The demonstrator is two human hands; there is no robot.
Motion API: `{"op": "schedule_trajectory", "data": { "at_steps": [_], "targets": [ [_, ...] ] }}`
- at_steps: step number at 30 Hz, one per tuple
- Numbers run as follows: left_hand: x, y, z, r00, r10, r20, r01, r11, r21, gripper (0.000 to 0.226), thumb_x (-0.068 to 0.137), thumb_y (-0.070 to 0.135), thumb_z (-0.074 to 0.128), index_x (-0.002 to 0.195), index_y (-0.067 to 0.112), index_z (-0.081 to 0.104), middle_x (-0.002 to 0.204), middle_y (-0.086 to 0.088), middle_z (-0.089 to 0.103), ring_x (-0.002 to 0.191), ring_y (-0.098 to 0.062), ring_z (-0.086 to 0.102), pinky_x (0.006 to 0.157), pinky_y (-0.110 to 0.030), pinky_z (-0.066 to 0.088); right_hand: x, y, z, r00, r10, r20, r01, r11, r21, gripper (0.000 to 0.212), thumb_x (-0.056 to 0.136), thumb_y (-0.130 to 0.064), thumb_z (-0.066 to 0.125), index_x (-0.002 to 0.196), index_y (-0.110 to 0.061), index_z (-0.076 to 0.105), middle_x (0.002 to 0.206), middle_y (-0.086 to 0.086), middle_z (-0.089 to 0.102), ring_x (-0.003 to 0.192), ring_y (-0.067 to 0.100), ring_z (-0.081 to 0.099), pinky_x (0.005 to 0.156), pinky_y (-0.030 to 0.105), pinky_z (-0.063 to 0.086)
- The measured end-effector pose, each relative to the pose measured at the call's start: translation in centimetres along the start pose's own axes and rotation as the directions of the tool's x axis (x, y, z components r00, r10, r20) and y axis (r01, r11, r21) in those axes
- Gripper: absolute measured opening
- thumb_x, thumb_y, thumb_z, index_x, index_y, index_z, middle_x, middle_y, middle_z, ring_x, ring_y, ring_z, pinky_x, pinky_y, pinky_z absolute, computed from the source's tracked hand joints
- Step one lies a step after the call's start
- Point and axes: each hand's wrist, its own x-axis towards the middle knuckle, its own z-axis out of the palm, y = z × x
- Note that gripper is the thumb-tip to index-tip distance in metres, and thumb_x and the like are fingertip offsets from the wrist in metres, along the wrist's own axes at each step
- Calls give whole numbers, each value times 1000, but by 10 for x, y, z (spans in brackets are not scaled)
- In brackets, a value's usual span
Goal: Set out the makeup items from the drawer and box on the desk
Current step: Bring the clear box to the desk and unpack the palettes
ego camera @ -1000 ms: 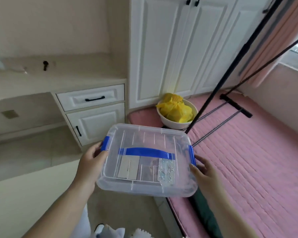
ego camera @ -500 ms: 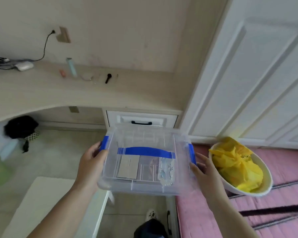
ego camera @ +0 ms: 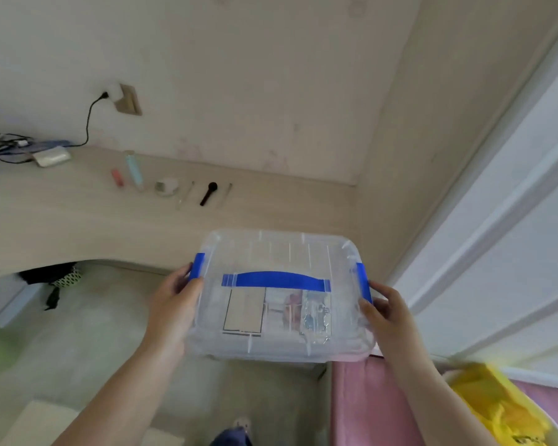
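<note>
Clear plastic, blue-latched: the box (ego camera: 281, 297) hangs between my hands, my left hand (ego camera: 174, 304) gripping its left end, my right hand (ego camera: 385, 312) its right end, lid shut. Its long axis runs left to right, level with the bench (ego camera: 78, 226) edge, which lies just beyond it. Makeup items (ego camera: 171, 186) already sit far-left there, so I judge the near-right corner the landing spot.

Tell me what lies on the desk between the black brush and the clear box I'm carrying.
In the head view, only bare desk shows between the black brush and the clear box.
</note>
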Motion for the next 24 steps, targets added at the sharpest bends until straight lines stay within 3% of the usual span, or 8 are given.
{"op": "schedule_trajectory", "data": {
  "at_steps": [2, 4, 6, 9, 13, 17, 21, 24],
  "targets": [
    [31, 0, 14, 1000, -17, 18, 16, 999, 29, 24, 87, 16, 54, 85, 37, 67, 67, 17, 68, 67, -2, 62, 62, -17, 48, 32, -2, 3, 1000, -19, -17, 18, 999, -38, 28, 93, -6, 53, 116, -22, 55, 85, -1, 67, 56, -7, 61, 50, 5, 43],
    [65, 3, 29, 999, -19, 49, 17, 999, 45, 27, 84, 21, 53, 84, 43, 68, 81, 11, 70, 81, -17, 63, 75, -34, 48, 63, -6, 9, 999, -27, -38, 26, 999, -28, 29, 92, -6, 54, 117, -21, 55, 85, 0, 68, 57, -5, 61, 52, 6, 44],
    [106, 8, 47, 997, -15, 74, 13, 999, 39, 28, 87, 18, 51, 90, 40, 67, 80, 2, 63, 76, -18, 55, 67, -32, 41, 96, -12, 17, 997, -19, -78, 17, 1000, -21, 30, 92, -6, 55, 118, -21, 55, 88, 2, 68, 63, 1, 62, 57, 12, 46],
    [155, 20, 69, 993, -31, 117, 23, 997, 68, 26, 89, 17, 50, 106, 30, 65, 61, 6, 46, 55, -14, 39, 49, -22, 29, 138, -23, 28, 994, 12, -110, -14, 1000, -25, 32, 91, -9, 57, 120, -22, 54, 93, 3, 70, 75, 14, 63, 66, 25, 46],
    [222, 36, 99, 979, -63, 193, 48, 996, 79, 25, 89, 12, 49, 97, 30, 65, 52, 10, 36, 47, -10, 30, 45, -20, 23, 201, -38, 42, 988, 42, -149, -44, 999, -12, 32, 90, -8, 57, 119, -21, 55, 92, 8, 69, 76, 20, 62, 67, 28, 47],
    [278, 47, 128, 958, -103, 268, 72, 989, 126, 29, 84, 13, 51, 104, 25, 67, 69, -4, 47, 59, -15, 42, 54, -25, 35, 256, -43, 53, 981, 67, -184, -71, 997, -16, 31, 89, -4, 58, 115, -21, 55, 86, 2, 67, 70, 15, 61, 62, 25, 44],
    [308, 51, 147, 951, -115, 286, 80, 988, 134, 28, 87, 8, 50, 101, 25, 66, 70, -4, 47, 56, -15, 39, 49, -24, 31, 289, -46, 54, 979, 88, -182, -94, 995, -25, 31, 87, -7, 61, 113, -23, 56, 89, 1, 68, 71, 15, 62, 61, 25, 44],
    [322, 45, 155, 943, -146, 301, 100, 982, 162, 31, 85, 16, 58, 115, 21, 62, 85, -2, 68, 69, -29, 59, 59, -35, 49, 314, -48, 51, 977, 119, -178, -129, 990, -49, 31, 87, -12, 62, 116, -23, 57, 94, 3, 69, 73, 16, 63, 62, 25, 44]
  ]
}}
